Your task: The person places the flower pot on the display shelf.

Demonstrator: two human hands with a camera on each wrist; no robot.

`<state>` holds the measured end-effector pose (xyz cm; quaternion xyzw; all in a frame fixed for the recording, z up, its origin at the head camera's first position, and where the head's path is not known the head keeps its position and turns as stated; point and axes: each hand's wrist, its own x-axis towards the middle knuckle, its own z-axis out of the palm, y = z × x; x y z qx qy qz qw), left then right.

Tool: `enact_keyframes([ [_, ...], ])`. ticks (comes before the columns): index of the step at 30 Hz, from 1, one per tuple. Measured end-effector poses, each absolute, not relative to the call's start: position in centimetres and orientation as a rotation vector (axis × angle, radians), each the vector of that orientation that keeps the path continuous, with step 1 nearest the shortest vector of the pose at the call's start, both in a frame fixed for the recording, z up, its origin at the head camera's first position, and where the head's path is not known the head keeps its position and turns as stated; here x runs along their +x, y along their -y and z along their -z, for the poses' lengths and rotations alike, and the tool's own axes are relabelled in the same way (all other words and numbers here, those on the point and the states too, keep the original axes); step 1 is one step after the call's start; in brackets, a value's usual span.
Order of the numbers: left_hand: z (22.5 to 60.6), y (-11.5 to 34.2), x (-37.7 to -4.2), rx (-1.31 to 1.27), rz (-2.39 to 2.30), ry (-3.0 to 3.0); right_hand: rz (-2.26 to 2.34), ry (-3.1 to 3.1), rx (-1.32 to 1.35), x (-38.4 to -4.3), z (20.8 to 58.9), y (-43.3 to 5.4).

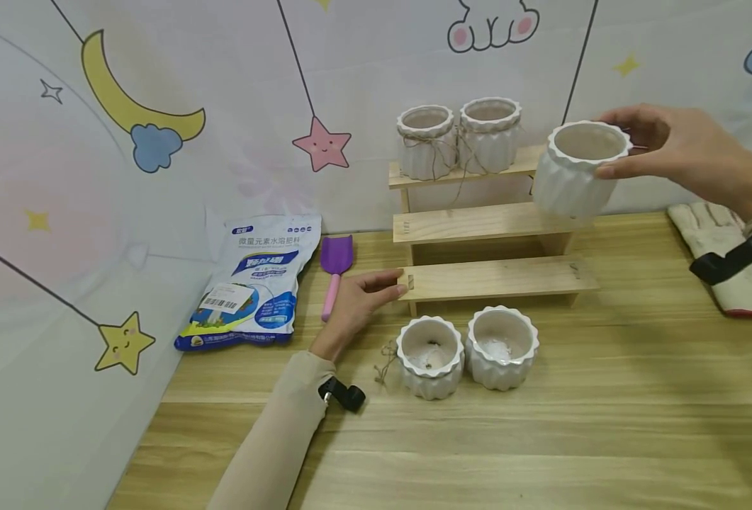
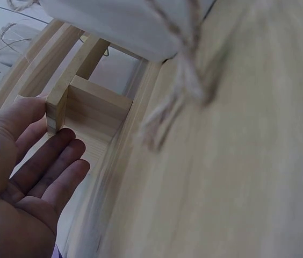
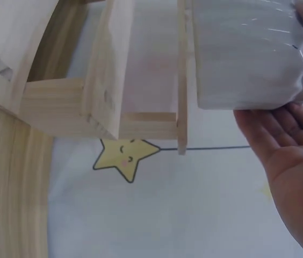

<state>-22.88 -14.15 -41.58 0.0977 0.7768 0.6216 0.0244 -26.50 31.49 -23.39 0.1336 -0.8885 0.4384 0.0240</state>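
Holding a white pot point(image 1: 576, 185) by its rim, my right hand point(image 1: 669, 145) has the thumb on the near side and fingers on the far side. The pot is upright, by the right end of the top step of a wooden stand point(image 1: 490, 280); I cannot tell whether it touches the wood. My left hand point(image 1: 363, 301) pinches the left end of the stand's lowest, nearest step between thumb and fingers.

On the top step, to the left of the pot I hold, stand a left far pot point(image 1: 427, 157) and a right far pot point(image 1: 492, 150), side by side, with twine round their necks. On the table point(image 1: 541, 453), just in front of the stand, sit a left near pot point(image 1: 431, 384) with twine at its left side and, close beside it, a right near pot point(image 1: 502, 373).

Left of the stand lie a purple shovel point(image 1: 336, 258) with a pink handle and, farther left, a printed bag point(image 1: 248, 283). A pale glove point(image 1: 710, 237) lies at the far right. Behind everything, a white cloth point(image 1: 235, 57) shows stars and a moon.
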Motion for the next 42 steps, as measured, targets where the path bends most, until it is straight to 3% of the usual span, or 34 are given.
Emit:
enact_keyframes([
  [42,41.6,14.2,-22.8,0.32,-1.919,-2.405,-1.292,2.749,0.239,-33.3,21.9,-30.7],
])
